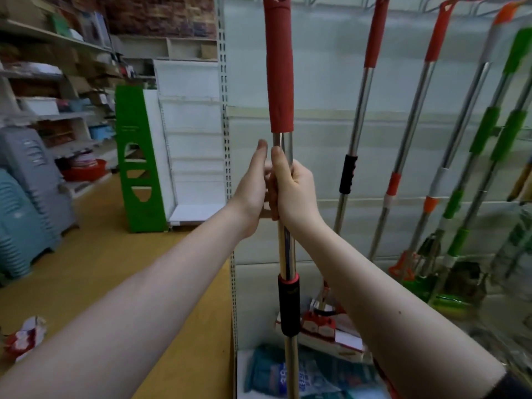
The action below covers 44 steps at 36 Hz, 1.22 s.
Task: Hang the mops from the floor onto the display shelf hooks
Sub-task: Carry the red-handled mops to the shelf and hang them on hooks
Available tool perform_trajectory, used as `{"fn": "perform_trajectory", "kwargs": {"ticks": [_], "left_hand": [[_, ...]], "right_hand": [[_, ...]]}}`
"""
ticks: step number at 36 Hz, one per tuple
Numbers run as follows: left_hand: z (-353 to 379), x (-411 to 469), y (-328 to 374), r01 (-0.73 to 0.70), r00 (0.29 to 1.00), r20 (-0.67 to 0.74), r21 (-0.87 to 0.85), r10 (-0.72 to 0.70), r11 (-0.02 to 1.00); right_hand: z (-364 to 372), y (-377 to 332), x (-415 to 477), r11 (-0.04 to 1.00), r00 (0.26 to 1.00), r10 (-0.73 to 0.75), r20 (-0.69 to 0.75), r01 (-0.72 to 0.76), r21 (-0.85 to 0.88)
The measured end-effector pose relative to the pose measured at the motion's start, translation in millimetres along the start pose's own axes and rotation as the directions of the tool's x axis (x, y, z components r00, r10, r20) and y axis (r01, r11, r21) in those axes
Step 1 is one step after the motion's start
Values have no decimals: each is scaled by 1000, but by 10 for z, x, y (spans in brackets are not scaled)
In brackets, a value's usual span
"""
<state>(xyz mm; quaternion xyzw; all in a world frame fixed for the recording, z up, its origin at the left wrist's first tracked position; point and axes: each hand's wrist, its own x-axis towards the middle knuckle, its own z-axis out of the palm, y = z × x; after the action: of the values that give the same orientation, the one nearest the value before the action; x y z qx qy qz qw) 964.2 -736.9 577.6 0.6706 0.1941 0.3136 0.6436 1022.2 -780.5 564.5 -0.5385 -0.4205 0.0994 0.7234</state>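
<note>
I hold a mop upright in front of the white display shelf (pixel 325 82). Its pole (pixel 286 249) is shiny steel with a long red grip (pixel 278 67) at the top and a black collar (pixel 289 306) lower down. My right hand (pixel 293 191) wraps the steel just under the red grip. My left hand (pixel 253 188) presses on the same stretch from the left, fingers extended upward. The top end of the pole runs out of view, so any hook is hidden. Its head (pixel 319 323), red and white, shows low behind the pole.
Several mops hang along the shelf to the right: red-gripped ones (pixel 357 133) and green-handled ones (pixel 486 133). A green and white rack (pixel 144 156) stands left of the shelf upright (pixel 227 139). Packaged goods (pixel 276 372) lie on the bottom shelf. Stacked plastic stools (pixel 26 197) stand far left on the yellow floor.
</note>
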Motion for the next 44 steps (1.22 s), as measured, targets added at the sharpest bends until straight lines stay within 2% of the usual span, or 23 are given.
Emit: {"fn": "perform_trajectory", "kwargs": {"ticks": [7,11,14,19,23,27,30,36,41,44], "left_hand": [[532,445,245,-208,972,100,-72,215,975],[801,721,374,-319,934,86,-243,347,916],[1009,950,511,-379,899,104,-306,426,874],[1402,1215,583,-390,860,175,-383,480,838],[1768,1347,564,-427,858,153,-314,489,848],[2079,1502,533,-407,874,148,-297,463,864],[2276,1580,511,-408,882,132,-268,453,873],[2589,1664,501,-475,876,-1,-161,482,865],[2731,1689,540,-516,852,-143,-60,504,855],[2734,1697,560,-510,845,-187,-3,501,860]], "right_hand": [[-531,-51,230,992,997,-78,-12,77,-104],[-836,-21,427,988,998,-57,-35,52,-146],[-1070,18,571,982,996,-65,-62,52,-179],[-1417,144,708,982,990,-74,-118,51,-184],[-1707,229,799,985,987,-56,-150,30,-172],[-2013,288,932,991,989,-28,-143,9,-132],[-2214,326,1025,997,996,-8,-94,1,-76],[-2531,380,1212,995,993,84,84,-88,47],[-2698,305,1346,985,956,126,266,-152,80],[-2717,277,1394,982,938,123,325,-162,95]]}}
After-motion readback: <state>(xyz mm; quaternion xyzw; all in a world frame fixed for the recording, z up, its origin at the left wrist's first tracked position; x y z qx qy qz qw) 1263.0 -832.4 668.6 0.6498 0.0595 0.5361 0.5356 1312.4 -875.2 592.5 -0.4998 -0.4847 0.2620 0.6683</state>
